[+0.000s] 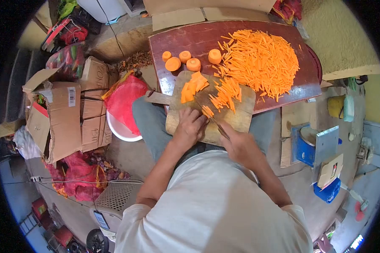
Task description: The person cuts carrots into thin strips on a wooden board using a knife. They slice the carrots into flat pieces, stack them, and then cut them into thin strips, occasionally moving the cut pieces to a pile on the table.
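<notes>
My right hand [240, 145] is wrapped round the handle of a knife [218, 125], whose blade points up and left across the wooden cutting board [179, 109]. Beside the blade, my left hand [190, 125] presses down with curled fingers on carrot slices, mostly hidden under them. Thin carrot sticks [207, 111] lie right against the blade. Further up the board are flat carrot slices [194, 85] on the left and a loose bunch of cut carrot sticks [227, 93] on the right. The board rests over my lap, against the table's near edge.
A large heap of carrot sticks [261, 61] covers the right of the dark red table [181, 40]. Several carrot chunks [193, 64] stand at its left. A white basin [124, 131] with a red mesh bag [124, 105], and cardboard boxes [65, 114], sit to my left.
</notes>
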Demonstrator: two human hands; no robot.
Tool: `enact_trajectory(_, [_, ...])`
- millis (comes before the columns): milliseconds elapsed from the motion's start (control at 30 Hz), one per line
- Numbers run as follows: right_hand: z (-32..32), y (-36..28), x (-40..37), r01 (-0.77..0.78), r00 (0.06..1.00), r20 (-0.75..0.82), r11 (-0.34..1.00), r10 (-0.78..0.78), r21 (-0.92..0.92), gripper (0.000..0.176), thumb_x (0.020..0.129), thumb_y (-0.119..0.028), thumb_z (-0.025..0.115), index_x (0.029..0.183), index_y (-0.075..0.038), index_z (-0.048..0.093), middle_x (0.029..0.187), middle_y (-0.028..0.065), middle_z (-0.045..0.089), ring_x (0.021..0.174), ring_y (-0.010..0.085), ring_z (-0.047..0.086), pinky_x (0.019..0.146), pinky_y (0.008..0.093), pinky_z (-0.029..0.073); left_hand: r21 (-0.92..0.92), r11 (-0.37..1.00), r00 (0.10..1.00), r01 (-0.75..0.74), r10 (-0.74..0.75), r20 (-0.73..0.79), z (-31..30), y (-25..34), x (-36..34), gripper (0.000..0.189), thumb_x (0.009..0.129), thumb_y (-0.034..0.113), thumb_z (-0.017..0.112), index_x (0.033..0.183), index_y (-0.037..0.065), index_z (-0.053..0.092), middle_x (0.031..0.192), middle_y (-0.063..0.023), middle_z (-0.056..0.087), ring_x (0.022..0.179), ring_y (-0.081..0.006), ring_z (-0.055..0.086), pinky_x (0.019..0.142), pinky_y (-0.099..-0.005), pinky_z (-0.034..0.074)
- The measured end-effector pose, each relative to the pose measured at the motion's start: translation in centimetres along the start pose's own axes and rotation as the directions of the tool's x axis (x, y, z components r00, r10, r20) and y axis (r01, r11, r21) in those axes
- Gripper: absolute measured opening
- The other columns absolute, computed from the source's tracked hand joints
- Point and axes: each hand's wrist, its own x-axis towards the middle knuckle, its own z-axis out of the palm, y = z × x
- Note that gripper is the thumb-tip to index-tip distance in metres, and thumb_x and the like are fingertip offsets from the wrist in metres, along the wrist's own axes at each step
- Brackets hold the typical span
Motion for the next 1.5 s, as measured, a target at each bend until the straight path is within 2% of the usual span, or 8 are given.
enact_trajectory(100, [-0.5, -0.7, -0.7, -0.102, 0.989, 0.104, 0.993, 0.108, -0.062, 0.043, 0.105, -0.018, 0.066, 0.145, -0.006, 0.055, 0.097, 0.0270, 0.075, 0.090, 0.0505, 0.073, 0.077, 0.0588, 0.057, 0.001, 1.000, 1.000, 0.024, -0.024, -0.006, 0.4, 0.0, -0.4, 0.032, 0.080, 0.002, 0.082, 0.111, 0.001, 0.076, 0.098, -0.0105, 0.060, 0.097, -0.0332, 0.058, 0.088, -0.0462, 0.044])
enact_trajectory(200, [1.3, 0.7, 0.3, 0.105, 0.991, -0.082, 0.994, -0.105, -0.012, 0.043, 0.105, -0.018, 0.066, 0.145, -0.006, 0.054, 0.098, 0.0268, 0.075, 0.090, 0.0508, 0.073, 0.077, 0.0586, 0.057, -0.010, 1.000, 0.999, 0.028, -0.029, -0.025, 0.6, 0.2, -0.3, 0.032, 0.079, 0.001, 0.082, 0.111, 0.001, 0.076, 0.097, -0.0103, 0.059, 0.097, -0.0331, 0.057, 0.088, -0.0461, 0.044])
enact_trajectory(400, [-0.4, -0.7, -0.5, -0.089, 0.986, 0.136, 0.995, 0.095, -0.051, 0.044, 0.104, -0.015, 0.066, 0.145, -0.006, 0.054, 0.102, 0.0273, 0.075, 0.093, 0.0509, 0.073, 0.077, 0.0579, 0.057, -0.028, 0.999, 1.000, 0.014, -0.014, -0.006, -0.1, -0.1, -0.3, 0.033, 0.078, -0.001, 0.081, 0.110, 0.001, 0.075, 0.097, -0.0111, 0.058, 0.096, -0.0338, 0.057, 0.088, -0.0461, 0.044])
enact_trajectory(600, [1.0, 0.6, 0.4, 0.108, 0.993, -0.039, 0.994, -0.108, 0.014, 0.046, 0.103, -0.014, 0.067, 0.146, -0.005, 0.053, 0.098, 0.0271, 0.075, 0.089, 0.0522, 0.072, 0.076, 0.0579, 0.057, 0.011, 1.000, 1.000, -0.008, 0.008, -0.017, -0.1, 0.2, -0.6, 0.036, 0.073, -0.002, 0.081, 0.109, 0.000, 0.074, 0.099, -0.0123, 0.058, 0.097, -0.0350, 0.058, 0.088, -0.0476, 0.045])
enact_trajectory(700, [-0.1, -0.4, -0.7, -0.015, 0.997, 0.076, 1.000, 0.016, -0.012, 0.045, 0.102, -0.014, 0.069, 0.143, -0.004, 0.056, 0.097, 0.0274, 0.075, 0.087, 0.0517, 0.072, 0.073, 0.0576, 0.057, 0.030, 1.000, 1.000, 0.002, -0.002, -0.009, -0.1, 0.2, -0.7, 0.038, 0.072, -0.003, 0.082, 0.109, 0.000, 0.073, 0.099, -0.0129, 0.058, 0.096, -0.0353, 0.058, 0.088, -0.0479, 0.045])
enact_trajectory(900, [1.4, 1.0, 0.8, 0.092, 0.995, -0.049, 0.996, -0.091, 0.015, 0.040, 0.103, -0.014, 0.068, 0.140, -0.003, 0.059, 0.093, 0.0287, 0.074, 0.084, 0.0518, 0.072, 0.072, 0.0586, 0.056, 0.049, 0.999, 1.000, -0.001, 0.001, 0.013, 0.1, 0.3, -0.9, 0.039, 0.073, -0.002, 0.081, 0.110, -0.001, 0.072, 0.100, -0.0136, 0.059, 0.098, -0.0357, 0.058, 0.089, -0.0491, 0.045])
enact_trajectory(1333, [0.7, 0.5, -0.5, 0.033, 0.999, -0.015, 0.998, -0.032, 0.060, 0.036, 0.105, -0.018, 0.066, 0.136, -0.001, 0.057, 0.091, 0.0306, 0.073, 0.085, 0.0530, 0.072, 0.073, 0.0606, 0.056, 0.013, 0.998, 0.997, 0.062, -0.062, 0.039, 0.7, 0.0, -1.4, 0.053, 0.061, 0.002, 0.083, 0.113, -0.002, 0.073, 0.104, -0.0150, 0.059, 0.104, -0.0375, 0.057, 0.095, -0.0499, 0.046])
enact_trajectory(1500, [0.9, 0.7, -0.5, -0.001, 1.000, -0.004, 0.998, 0.002, 0.060, 0.035, 0.105, -0.015, 0.066, 0.136, -0.001, 0.061, 0.091, 0.0305, 0.071, 0.086, 0.0527, 0.071, 0.072, 0.0569, 0.055, 0.056, 0.997, 0.999, 0.049, -0.050, 0.021, -0.1, 0.4, -1.2, 0.045, 0.063, 0.002, 0.081, 0.107, -0.001, 0.073, 0.098, -0.0152, 0.058, 0.101, -0.0377, 0.058, 0.094, -0.0493, 0.046])
